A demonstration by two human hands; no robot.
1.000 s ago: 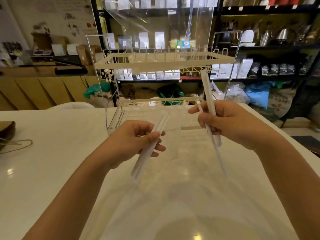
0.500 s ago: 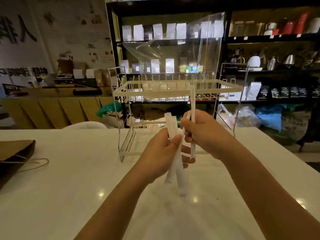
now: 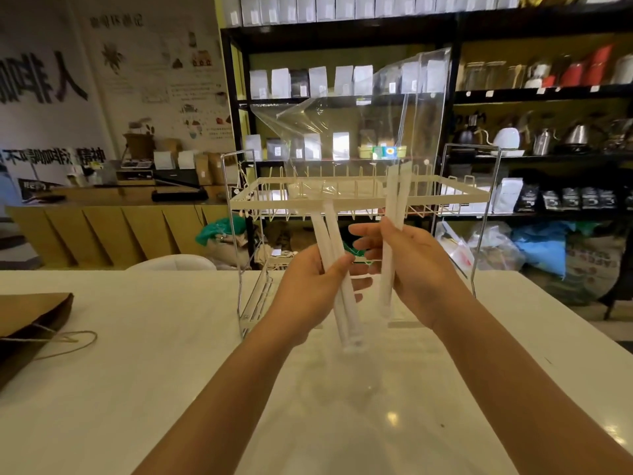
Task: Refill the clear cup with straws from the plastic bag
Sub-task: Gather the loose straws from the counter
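Wrapped straws [image 3: 337, 269] are being gripped near-upright by the left hand [image 3: 308, 286] and more straws [image 3: 392, 234] by the right hand [image 3: 414, 269], close together above the table [image 3: 137, 354]; no clear cup is being shown.

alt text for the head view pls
Each of a person's hands, left and right, grips a few wrapped white straws above a white table. Behind them stands a wire rack, with shop shelves beyond.

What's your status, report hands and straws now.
Left hand grips white wrapped straws. Right hand grips more. Clear cup unseen. White wire rack ahead.
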